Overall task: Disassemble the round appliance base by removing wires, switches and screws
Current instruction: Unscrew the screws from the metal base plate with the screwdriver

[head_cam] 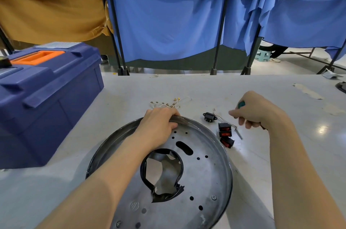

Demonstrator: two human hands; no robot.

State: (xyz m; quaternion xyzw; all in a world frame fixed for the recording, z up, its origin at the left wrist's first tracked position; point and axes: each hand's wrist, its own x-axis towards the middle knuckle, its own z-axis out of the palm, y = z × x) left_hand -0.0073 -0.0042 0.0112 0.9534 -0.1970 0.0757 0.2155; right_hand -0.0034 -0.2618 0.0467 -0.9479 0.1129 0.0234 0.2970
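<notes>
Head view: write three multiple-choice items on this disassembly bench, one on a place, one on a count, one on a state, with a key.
1. Where do the black rocker switches with red buttons lie?
A) inside the round silver metal base
B) on the grey table, right of that base
C) stacked on the base's rim

2. How many such switches are there?
A) one
B) five
C) three

3. What is the left hand doing?
A) gripping the base's far rim
B) lying flat on the table
C) pointing upward

Key:
1B, they rest on the table beside the rim.
2C, three lie in a row.
3A, its fingers curl over the rim.
</notes>
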